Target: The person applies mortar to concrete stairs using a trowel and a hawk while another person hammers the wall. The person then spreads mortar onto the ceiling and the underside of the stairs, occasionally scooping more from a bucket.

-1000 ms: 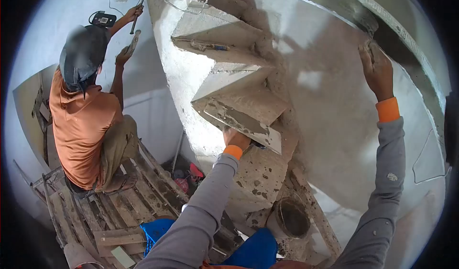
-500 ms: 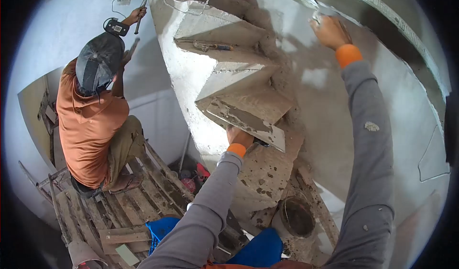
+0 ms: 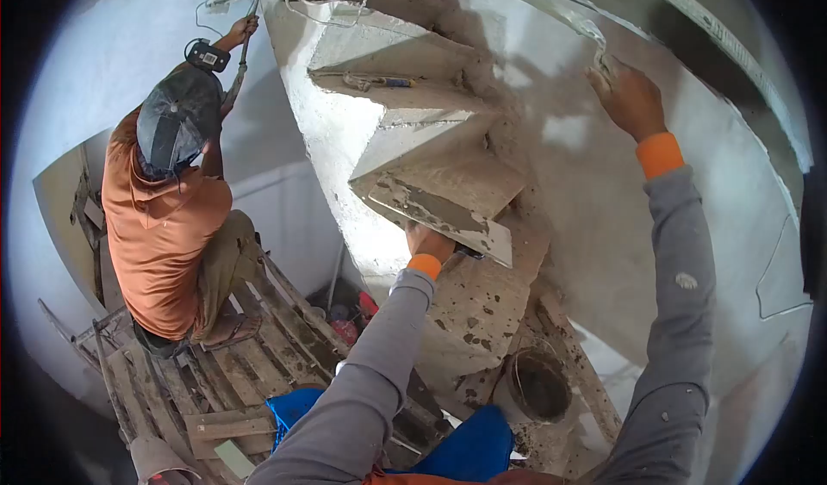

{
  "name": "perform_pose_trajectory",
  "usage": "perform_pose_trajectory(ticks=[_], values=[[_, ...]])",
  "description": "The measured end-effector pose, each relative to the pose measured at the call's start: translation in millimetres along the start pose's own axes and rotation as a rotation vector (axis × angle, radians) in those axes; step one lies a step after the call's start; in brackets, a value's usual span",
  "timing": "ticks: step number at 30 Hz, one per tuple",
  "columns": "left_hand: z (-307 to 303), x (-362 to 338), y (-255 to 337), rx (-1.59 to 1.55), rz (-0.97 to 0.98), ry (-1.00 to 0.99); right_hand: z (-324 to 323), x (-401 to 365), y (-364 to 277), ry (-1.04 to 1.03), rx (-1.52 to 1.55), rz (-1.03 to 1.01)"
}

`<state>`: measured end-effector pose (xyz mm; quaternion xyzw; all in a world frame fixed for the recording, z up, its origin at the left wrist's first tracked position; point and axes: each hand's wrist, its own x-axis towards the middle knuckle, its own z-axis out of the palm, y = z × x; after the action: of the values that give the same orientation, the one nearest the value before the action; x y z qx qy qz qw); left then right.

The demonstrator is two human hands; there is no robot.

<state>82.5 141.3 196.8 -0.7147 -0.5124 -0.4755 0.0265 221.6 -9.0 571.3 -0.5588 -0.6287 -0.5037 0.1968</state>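
My left hand is wrapped around the underside of a flat plasterer's hawk, tilted, with patches of wet grey mortar on its top. The hawk is over the concrete stair steps. In my right hand, at the upper right, is the handle of a trowel. Its long blade points up and left, lying close against the wall just below the curved edge overhead; whether it touches is hard to tell. Wet-looking smears coat the trowel's neck.
A co-worker in an orange shirt squats on a slatted wooden platform at left, hands raised to a tool. A hammer-like tool lies on an upper step. A mortar bucket stands lower right, another bucket lower left. Wires hang above.
My right hand has moved down and to the right with the trowel, and more of its blade shows. My left hand and the hawk stay nearly in place. The co-worker's lower hand has risen slightly.
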Motion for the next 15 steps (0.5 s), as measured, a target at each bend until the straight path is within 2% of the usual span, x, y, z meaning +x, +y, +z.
perform_pose_trajectory(ticks=[4, 7, 8, 9, 10, 13, 14, 15], values=[[-0.3, -0.8, 1.0, 0.037, -0.004, 0.014, 4.7, -61.2, 21.9, 0.063, 0.021, -0.055], [-8.1, -0.6, 5.6, 0.033, -0.014, -0.024, -8.7, -145.9, 33.4, -0.269, -0.026, 0.041], [-9.9, -0.5, 6.4, 0.028, -0.019, -0.049, -5.4, -181.9, 44.6, -0.257, -0.018, -0.030], [-9.1, -0.8, 5.7, 0.039, -0.017, -0.047, -8.6, -215.1, 48.0, -0.410, -0.032, 0.054], [-8.2, -0.9, 5.4, 0.051, -0.013, -0.046, -3.3, -255.9, 57.4, -0.370, -0.031, -0.014], [-18.6, -2.7, 12.3, 0.007, -0.038, -0.066, -8.3, -355.9, 68.0, -0.752, -0.043, 0.163], [-22.6, -3.7, 14.5, -0.016, -0.057, -0.077, -2.2, -394.0, 74.3, -0.778, -0.043, 0.172], [-22.0, -2.7, 13.8, -0.010, -0.046, -0.101, 12.1, -446.3, 96.1, -0.789, 0.040, 0.099]])
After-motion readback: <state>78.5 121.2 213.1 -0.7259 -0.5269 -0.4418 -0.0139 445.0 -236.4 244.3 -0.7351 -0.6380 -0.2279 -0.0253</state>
